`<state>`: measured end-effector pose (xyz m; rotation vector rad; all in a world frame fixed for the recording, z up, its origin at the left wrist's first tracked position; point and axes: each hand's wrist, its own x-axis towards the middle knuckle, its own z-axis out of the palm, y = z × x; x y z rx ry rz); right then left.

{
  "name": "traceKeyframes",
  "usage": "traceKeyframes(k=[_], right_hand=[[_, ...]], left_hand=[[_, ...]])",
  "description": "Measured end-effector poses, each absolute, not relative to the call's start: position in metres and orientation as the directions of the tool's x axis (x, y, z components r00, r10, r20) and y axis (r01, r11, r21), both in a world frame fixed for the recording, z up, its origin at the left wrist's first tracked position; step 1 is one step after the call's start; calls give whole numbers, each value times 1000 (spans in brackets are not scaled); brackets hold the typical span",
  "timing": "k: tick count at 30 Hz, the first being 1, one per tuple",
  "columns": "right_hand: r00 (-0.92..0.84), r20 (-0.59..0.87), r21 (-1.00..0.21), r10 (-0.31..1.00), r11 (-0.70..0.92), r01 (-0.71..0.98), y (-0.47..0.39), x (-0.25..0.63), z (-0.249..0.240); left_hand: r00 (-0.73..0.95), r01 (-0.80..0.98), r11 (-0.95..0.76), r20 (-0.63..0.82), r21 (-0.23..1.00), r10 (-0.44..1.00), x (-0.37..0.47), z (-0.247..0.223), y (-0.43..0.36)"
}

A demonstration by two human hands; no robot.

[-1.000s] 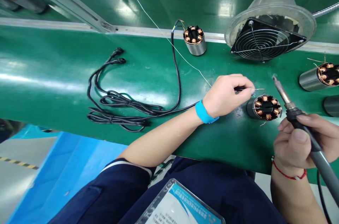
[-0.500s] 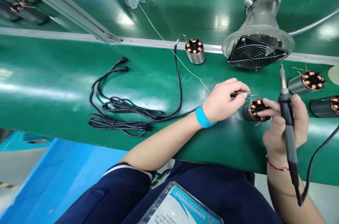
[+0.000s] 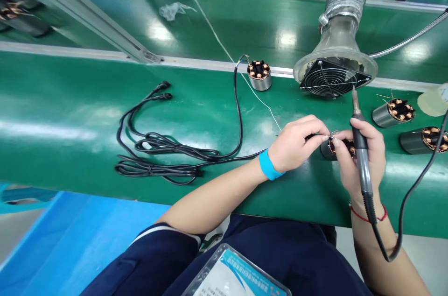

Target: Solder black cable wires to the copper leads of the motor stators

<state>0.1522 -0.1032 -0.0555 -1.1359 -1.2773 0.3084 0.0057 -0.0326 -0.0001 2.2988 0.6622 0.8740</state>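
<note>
Pinched in the fingers of my left hand (image 3: 297, 142), which wears a blue wristband, is the end of a black cable (image 3: 241, 158). My right hand (image 3: 374, 158) keeps a soldering iron (image 3: 364, 170) in its grip, tip upward. Its thumb and a fingertip meet at the thin wire end beside my left fingertips. Just beneath lies a motor stator (image 3: 326, 152) with copper windings, tipped on its side and partly covered by my right fingers. A thin pale wire, perhaps solder (image 3: 262, 101), runs down to my left hand.
A wired stator (image 3: 259, 82) stands at the back edge. Two more stators (image 3: 385, 116) (image 3: 413, 142) lie at right. A fume extractor hood (image 3: 336, 60) hangs over the green bench (image 3: 70, 114). Bundled black cables (image 3: 168, 144) spread left. The iron's cord (image 3: 402, 221) loops at right.
My right hand has moved left, and its fingers have gone from the stator to the wire end at my left fingertips. The soldering iron came along, its tip now before the hood. The view shifted slightly.
</note>
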Motion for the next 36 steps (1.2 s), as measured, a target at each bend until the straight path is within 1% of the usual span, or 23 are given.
traceKeyframes(k=[4, 6, 9, 13, 15, 19, 21, 23, 27, 31, 34, 36], right_hand=[[359, 602, -794, 713, 488, 362, -102, 148, -59], [373, 585, -809, 720, 481, 339, -102, 148, -61], [376, 564, -824, 735, 471, 314, -106, 151, -62], [284, 558, -802, 780, 418, 426, -110, 158, -62], [267, 578, -774, 771, 415, 478, -107, 159, -61], [364, 603, -759, 710, 369, 536, -93, 154, -58], [407, 574, -780, 710, 324, 536, -87, 152, -58], [407, 565, -786, 718, 320, 529, -86, 151, -59], [388, 608, -758, 692, 361, 543, -97, 152, -61], [487, 621, -781, 614, 432, 451, -119, 154, -62], [500, 674, -738, 544, 530, 418, -130, 155, -69], [480, 723, -687, 497, 594, 420, -133, 155, -76]], left_hand=[[665, 247, -770, 475, 589, 577, 5, -1, -33], [647, 278, -763, 473, 583, 598, 5, 0, -33], [599, 345, -679, 405, 648, 691, 4, 1, -33], [560, 393, -583, 317, 711, 765, 5, -1, -32], [545, 407, -547, 286, 731, 788, 5, -1, -31], [506, 434, -474, 229, 766, 832, 7, 1, -30], [495, 431, -459, 222, 777, 840, 7, 2, -31], [493, 423, -458, 225, 782, 840, 8, 2, -32], [501, 414, -471, 236, 779, 832, 8, 1, -35], [512, 417, -503, 261, 757, 818, 9, 1, -38], [505, 414, -540, 309, 733, 806, 11, 1, -38], [497, 416, -572, 350, 707, 794, 12, 0, -38]])
